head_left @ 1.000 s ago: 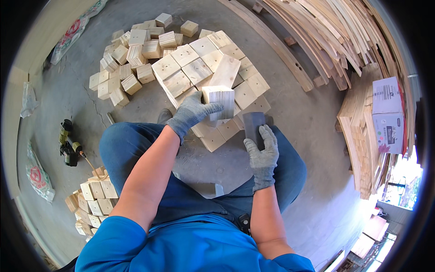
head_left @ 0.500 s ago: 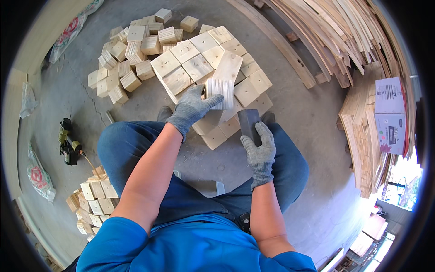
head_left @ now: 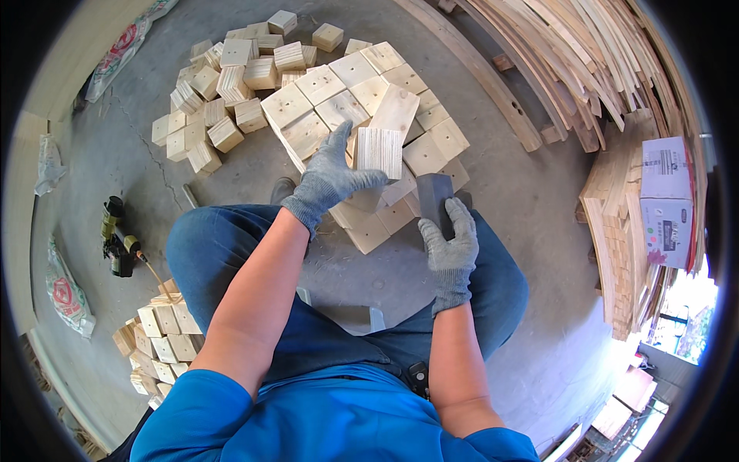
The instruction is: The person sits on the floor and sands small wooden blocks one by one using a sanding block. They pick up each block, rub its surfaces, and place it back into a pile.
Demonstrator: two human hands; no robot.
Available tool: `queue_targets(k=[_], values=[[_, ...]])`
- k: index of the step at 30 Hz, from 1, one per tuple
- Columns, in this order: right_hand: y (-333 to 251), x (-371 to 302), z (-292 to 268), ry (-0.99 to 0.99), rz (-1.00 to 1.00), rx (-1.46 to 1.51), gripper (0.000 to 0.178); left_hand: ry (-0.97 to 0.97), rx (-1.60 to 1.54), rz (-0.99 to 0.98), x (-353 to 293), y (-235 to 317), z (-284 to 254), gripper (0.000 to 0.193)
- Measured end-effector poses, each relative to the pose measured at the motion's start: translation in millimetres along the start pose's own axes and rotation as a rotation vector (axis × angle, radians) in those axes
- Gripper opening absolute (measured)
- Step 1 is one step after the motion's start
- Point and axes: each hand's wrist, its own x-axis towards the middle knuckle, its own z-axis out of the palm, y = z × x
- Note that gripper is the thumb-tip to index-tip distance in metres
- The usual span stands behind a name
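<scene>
My left hand [head_left: 329, 175], in a grey knit glove, is open with thumb and fingers spread wide. Right beside it is a wooden block [head_left: 379, 152] with striped layered end grain facing me, and the thumb lies close to its lower edge. That block sits on a stack of pale wooden blocks [head_left: 341, 109], in front of another block [head_left: 395, 109] that lies at an angle. In my right hand [head_left: 453, 254], gloved alike, is a dark grey rectangular block [head_left: 436, 199], held between thumb and fingers just right of the stack.
Loose wooden blocks [head_left: 232, 85] are heaped beyond the stack to the left. More blocks [head_left: 165, 339] stand by my left knee, near a power tool [head_left: 117, 239]. Long boards [head_left: 554, 69] and a carton [head_left: 667, 204] line the right side.
My left hand has loosened from the striped block; its fingers now spread apart to the left of it. My right hand has shifted slightly right and up with the dark block.
</scene>
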Motion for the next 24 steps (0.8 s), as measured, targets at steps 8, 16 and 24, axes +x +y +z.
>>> queue_targets(k=[8,16,24], values=[[-40,34,17,-0.041,-0.287,-0.217,0.063,-0.063,0.044,0.078,10,-20,15,0.141],[-45,42,35,-0.087,-0.426,-0.441,0.064,-0.078,-0.013,0.091,15,-17,18,0.119],[-47,127,61,-0.103,-0.360,-0.455,0.057,-0.035,-0.097,0.130,22,-35,28,0.119]])
